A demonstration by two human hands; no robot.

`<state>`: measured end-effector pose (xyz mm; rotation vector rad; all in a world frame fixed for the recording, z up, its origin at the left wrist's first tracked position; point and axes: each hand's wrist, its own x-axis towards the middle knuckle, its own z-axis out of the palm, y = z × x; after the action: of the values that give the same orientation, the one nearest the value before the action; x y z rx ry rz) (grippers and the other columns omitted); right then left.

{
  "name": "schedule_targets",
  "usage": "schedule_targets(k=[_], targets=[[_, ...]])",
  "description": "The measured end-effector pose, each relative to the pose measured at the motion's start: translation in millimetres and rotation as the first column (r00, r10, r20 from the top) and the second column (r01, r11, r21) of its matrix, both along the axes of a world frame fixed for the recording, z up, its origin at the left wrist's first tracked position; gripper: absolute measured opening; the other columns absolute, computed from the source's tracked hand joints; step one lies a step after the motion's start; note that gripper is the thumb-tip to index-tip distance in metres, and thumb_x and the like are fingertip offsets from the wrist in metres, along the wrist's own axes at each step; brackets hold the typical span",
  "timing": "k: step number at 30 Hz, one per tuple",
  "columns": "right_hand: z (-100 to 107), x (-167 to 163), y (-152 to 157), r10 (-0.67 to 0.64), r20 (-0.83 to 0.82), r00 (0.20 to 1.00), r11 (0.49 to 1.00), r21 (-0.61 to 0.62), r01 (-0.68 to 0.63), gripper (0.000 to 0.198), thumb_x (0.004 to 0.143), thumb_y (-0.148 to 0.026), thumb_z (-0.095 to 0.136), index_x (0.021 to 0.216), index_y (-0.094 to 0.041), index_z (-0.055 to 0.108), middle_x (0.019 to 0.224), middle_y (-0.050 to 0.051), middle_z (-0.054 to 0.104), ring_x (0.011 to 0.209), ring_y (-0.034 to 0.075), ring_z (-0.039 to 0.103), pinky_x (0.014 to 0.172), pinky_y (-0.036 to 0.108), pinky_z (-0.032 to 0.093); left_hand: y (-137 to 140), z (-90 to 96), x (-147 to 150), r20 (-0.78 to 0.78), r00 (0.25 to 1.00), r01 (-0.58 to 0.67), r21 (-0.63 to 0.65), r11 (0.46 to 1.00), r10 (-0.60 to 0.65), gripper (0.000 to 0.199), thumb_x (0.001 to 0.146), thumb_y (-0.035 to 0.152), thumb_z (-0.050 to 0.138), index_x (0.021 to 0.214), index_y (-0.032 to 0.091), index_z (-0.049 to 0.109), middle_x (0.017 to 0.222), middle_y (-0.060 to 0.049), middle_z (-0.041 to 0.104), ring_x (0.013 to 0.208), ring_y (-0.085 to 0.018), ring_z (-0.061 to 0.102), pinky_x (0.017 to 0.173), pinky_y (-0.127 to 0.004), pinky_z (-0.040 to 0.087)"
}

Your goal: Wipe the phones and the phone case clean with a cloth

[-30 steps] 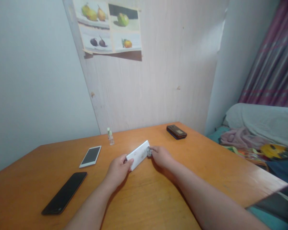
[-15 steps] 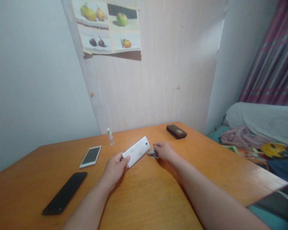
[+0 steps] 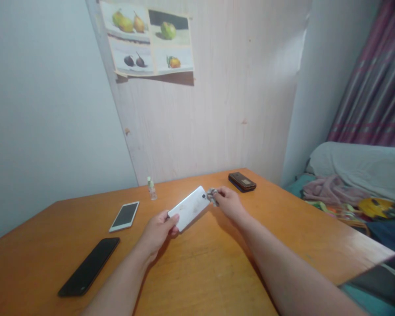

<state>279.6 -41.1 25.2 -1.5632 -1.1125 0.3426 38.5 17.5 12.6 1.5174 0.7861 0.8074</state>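
Note:
My left hand (image 3: 161,228) is closed round the lower end of a white phone (image 3: 189,209), thumb on its back. The phone tilts up to the right, its camera end away from me and dark smudges on its back. Between the fingertips of my right hand (image 3: 228,202) is a small crumpled greyish cloth (image 3: 212,196), close to the phone's camera end. I cannot tell whether the cloth touches the phone.
On the wooden table (image 3: 197,281), a black phone (image 3: 89,267) and a white phone with a dark screen (image 3: 125,216) lie at left. A small clear spray bottle (image 3: 152,189) stands behind them. Stacked dark phones (image 3: 242,181) sit at the back right, before the wall.
My right hand has lifted the cloth from near the tabletop up to the phone's camera end. My left hand and the phone have barely moved.

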Motion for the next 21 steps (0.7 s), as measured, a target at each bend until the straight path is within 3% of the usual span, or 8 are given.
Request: schedule_targets(k=[4, 11, 16, 21], targets=[[6.0, -2.1, -1.5, 0.083, -0.155, 0.984, 0.993, 0.101, -0.068, 0.034, 0.081, -0.047, 0.055, 0.082, -0.015, 0.067, 0.073, 0.004, 0.067, 0.065, 0.014, 0.056, 0.060, 0.024, 0.043, -3.4, 0.0, 1.6, 0.031, 0.996, 0.086, -0.045, 0.995, -0.085, 0.040, 0.076, 0.052, 0.072, 0.082, 0.015, 0.057, 0.061, 0.005, 0.053, 0.054, -0.008, 0.045, 0.053, -0.019, 0.036], [1.5, -3.7, -3.4, 0.141, -0.311, 0.940, 0.989, 0.078, -0.123, 0.036, 0.067, -0.051, 0.068, 0.057, -0.019, 0.056, 0.046, -0.003, 0.050, 0.044, 0.009, 0.040, 0.044, 0.023, 0.031, -1.8, 4.7, -2.5, 0.024, 1.000, -0.008, 0.030, 1.000, 0.007, 0.040, 0.076, 0.054, 0.070, 0.082, 0.016, 0.058, 0.061, 0.005, 0.052, 0.054, -0.009, 0.043, 0.052, -0.019, 0.033], [5.0, -1.9, -2.7, 0.147, -0.313, 0.938, 0.986, 0.119, -0.115, 0.036, 0.066, -0.052, 0.067, 0.059, -0.018, 0.057, 0.052, -0.003, 0.052, 0.049, 0.010, 0.043, 0.049, 0.023, 0.031, -4.8, 6.3, -1.5, -0.144, 0.989, 0.017, 0.258, 0.966, 0.021, 0.037, 0.081, 0.052, 0.063, 0.073, 0.017, 0.058, 0.061, 0.003, 0.056, 0.056, -0.012, 0.048, 0.055, -0.022, 0.034], [10.8, -4.9, -6.1, 0.126, -0.284, 0.950, 0.980, 0.185, -0.075, 0.034, 0.072, -0.051, 0.064, 0.065, -0.018, 0.059, 0.055, -0.004, 0.050, 0.052, 0.011, 0.043, 0.052, 0.024, 0.033, -7.3, 12.7, -0.2, -0.220, 0.964, -0.011, 0.518, 0.855, 0.146, 0.033, 0.086, 0.047, 0.056, 0.070, 0.019, 0.058, 0.064, 0.002, 0.058, 0.064, -0.015, 0.054, 0.060, -0.024, 0.035]])
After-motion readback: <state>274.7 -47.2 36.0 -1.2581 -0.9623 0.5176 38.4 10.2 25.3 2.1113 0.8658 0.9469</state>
